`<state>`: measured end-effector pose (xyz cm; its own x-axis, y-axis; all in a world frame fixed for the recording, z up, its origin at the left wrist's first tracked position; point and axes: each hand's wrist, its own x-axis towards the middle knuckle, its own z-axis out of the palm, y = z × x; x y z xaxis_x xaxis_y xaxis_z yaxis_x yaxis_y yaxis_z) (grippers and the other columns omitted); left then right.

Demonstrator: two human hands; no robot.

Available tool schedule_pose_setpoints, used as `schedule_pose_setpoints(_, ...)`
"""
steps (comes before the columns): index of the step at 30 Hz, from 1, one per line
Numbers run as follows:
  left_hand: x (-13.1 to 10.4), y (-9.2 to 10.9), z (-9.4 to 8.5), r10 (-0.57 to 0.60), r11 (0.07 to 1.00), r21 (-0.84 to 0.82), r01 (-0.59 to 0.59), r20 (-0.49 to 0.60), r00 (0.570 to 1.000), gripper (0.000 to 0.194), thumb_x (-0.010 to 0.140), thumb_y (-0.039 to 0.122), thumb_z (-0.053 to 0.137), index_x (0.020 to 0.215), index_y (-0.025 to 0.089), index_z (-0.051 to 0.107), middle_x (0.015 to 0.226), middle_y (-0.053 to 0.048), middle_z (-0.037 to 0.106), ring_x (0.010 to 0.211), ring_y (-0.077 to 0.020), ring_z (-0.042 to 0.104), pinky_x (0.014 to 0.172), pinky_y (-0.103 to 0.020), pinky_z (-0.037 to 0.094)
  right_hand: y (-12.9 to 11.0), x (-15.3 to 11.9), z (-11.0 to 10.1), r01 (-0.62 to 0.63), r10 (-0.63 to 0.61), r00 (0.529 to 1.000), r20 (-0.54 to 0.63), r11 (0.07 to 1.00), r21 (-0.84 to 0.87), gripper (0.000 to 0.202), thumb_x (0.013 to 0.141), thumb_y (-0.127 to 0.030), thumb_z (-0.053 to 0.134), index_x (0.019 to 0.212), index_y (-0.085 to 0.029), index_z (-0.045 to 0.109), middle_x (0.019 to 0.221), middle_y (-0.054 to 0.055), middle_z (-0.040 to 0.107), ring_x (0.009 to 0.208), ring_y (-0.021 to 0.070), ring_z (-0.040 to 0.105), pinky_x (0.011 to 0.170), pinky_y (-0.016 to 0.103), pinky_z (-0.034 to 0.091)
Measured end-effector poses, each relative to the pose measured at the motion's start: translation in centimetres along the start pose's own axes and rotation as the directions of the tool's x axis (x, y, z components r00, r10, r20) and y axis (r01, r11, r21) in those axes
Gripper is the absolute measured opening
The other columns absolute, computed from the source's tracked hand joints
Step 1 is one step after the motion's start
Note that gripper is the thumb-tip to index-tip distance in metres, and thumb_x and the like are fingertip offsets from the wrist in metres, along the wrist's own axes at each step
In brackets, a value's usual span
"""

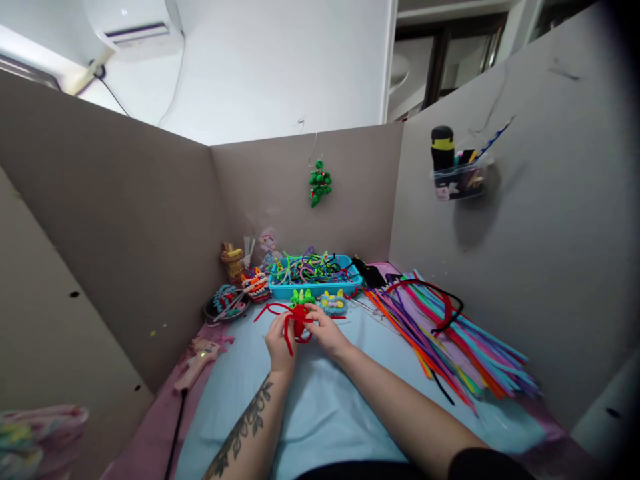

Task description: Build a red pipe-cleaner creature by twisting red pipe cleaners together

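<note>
Between my two hands is a red fuzzy piece (299, 321) made of pipe cleaners, with loose red ends sticking out to the left, downward and to the right. My left hand (281, 341) grips its left side, fingers closed round it. On the other side, my right hand (326, 330) pinches the red piece near its top right. Just beyond my hands sit a green fuzzy figure (302, 297) and a blue and yellow one (333, 303). My hands partly cover the red piece.
A blue tray (293, 291) of tangled pipe cleaners stands at the back. Long coloured pipe cleaners (450, 340) spread on the right. At left are a dark bowl (211, 313), an orange-white woven item (256, 287) and a pink glue gun (197, 365) with a cord.
</note>
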<state>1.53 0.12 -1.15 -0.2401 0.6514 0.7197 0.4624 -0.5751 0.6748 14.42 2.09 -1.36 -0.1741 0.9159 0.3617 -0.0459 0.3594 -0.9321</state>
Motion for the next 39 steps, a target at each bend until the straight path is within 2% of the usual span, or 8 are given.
schedule_pose_setpoints(6, 0.0, 0.8, 0.1, 0.005, 1.000, 0.002, -0.005, 0.013, 1.000, 0.021, 0.080, 0.030, 0.049, 0.080, 0.017, 0.066, 0.083, -0.008, 0.066, 0.080, -0.0184, 0.060, 0.075, -0.031, 0.047, -0.5, 0.1, 0.6, 0.082, -0.097, 0.987, -0.130, 0.990, -0.116, 0.015, 0.072, -0.031, 0.057, 0.065, -0.018, 0.057, 0.123, 0.007, 0.035, 0.116, 0.0216, 0.039, 0.099, 0.032, 0.029)
schedule_pose_setpoints(15, 0.4, 0.7, 0.2, -0.293, 0.955, -0.057, 0.292, -0.012, 0.956, 0.029, 0.077, 0.042, 0.053, 0.073, 0.016, 0.064, 0.063, -0.003, 0.063, 0.059, -0.0151, 0.056, 0.056, -0.025, 0.045, -1.2, 0.2, -0.1, 0.087, -0.133, 0.964, -0.229, 0.976, -0.200, 0.017, 0.075, -0.036, 0.055, 0.074, -0.021, 0.062, 0.113, 0.008, 0.042, 0.113, 0.0237, 0.040, 0.094, 0.038, 0.035)
schedule_pose_setpoints(18, 0.4, 0.3, 0.4, -0.290, 0.954, -0.057, 0.296, 0.092, 0.953, 0.026, 0.076, 0.040, 0.054, 0.072, 0.016, 0.064, 0.061, -0.002, 0.063, 0.057, -0.0151, 0.056, 0.054, -0.024, 0.045, -1.7, 0.3, -0.8, 0.111, -0.159, 0.972, -0.173, 0.959, -0.260, 0.015, 0.074, -0.036, 0.057, 0.075, -0.022, 0.064, 0.113, 0.007, 0.044, 0.115, 0.0225, 0.039, 0.098, 0.037, 0.031)
schedule_pose_setpoints(21, 0.2, -0.1, 0.5, -0.198, 0.978, -0.021, 0.205, 0.185, 0.963, 0.022, 0.078, 0.034, 0.051, 0.079, 0.018, 0.066, 0.070, -0.004, 0.066, 0.065, -0.0168, 0.060, 0.060, -0.026, 0.046, -1.4, 0.6, -1.3, 0.050, -0.064, 0.997, -0.046, 0.966, -0.255, 0.020, 0.070, -0.041, 0.062, 0.072, -0.021, 0.064, 0.115, 0.008, 0.046, 0.116, 0.0239, 0.039, 0.098, 0.038, 0.030)
schedule_pose_setpoints(29, 0.0, -0.2, 0.3, -0.073, 0.995, 0.084, 0.052, 0.283, 0.956, 0.023, 0.080, 0.025, 0.047, 0.088, 0.021, 0.068, 0.079, -0.005, 0.070, 0.069, -0.0177, 0.063, 0.066, -0.028, 0.048, -1.6, 0.7, -1.9, -0.020, 0.028, 0.998, 0.048, 0.988, -0.152, 0.027, 0.057, -0.043, 0.071, 0.060, -0.018, 0.061, 0.102, 0.007, 0.057, 0.106, 0.0261, 0.049, 0.094, 0.040, 0.032)
schedule_pose_setpoints(33, 0.1, 0.1, 0.3, -0.072, 0.997, 0.017, 0.070, 0.319, 0.945, 0.022, 0.078, 0.023, 0.049, 0.090, 0.021, 0.067, 0.085, -0.005, 0.070, 0.075, -0.0179, 0.063, 0.071, -0.028, 0.048, -2.1, 0.5, -1.7, -0.176, 0.167, 0.976, 0.140, 0.983, 0.055, 0.021, 0.056, -0.036, 0.070, 0.058, -0.016, 0.061, 0.088, 0.005, 0.061, 0.083, 0.0207, 0.056, 0.079, 0.034, 0.040)
schedule_pose_setpoints(36, 0.3, 0.4, 0.3, -0.127, 0.989, -0.041, 0.141, 0.251, 0.960, 0.021, 0.078, 0.027, 0.049, 0.086, 0.019, 0.067, 0.083, -0.005, 0.070, 0.076, -0.0182, 0.063, 0.071, -0.029, 0.049, -1.6, 1.0, -1.9, -0.312, 0.295, 0.950, 0.102, 0.909, 0.278, 0.019, 0.058, -0.033, 0.066, 0.067, -0.017, 0.062, 0.068, 0.001, 0.061, 0.066, 0.0162, 0.055, 0.065, 0.029, 0.040)
schedule_pose_setpoints(39, 0.5, 0.8, 0.1, -0.163, 0.978, -0.096, 0.186, 0.210, 0.964, 0.022, 0.079, 0.030, 0.049, 0.082, 0.018, 0.067, 0.081, -0.005, 0.070, 0.076, -0.0180, 0.063, 0.071, -0.028, 0.049, -1.0, 1.5, -2.5, -0.269, 0.278, 0.960, 0.022, 0.906, 0.327, 0.020, 0.055, -0.031, 0.069, 0.066, -0.017, 0.061, 0.059, -0.002, 0.058, 0.058, 0.0128, 0.052, 0.060, 0.026, 0.038)
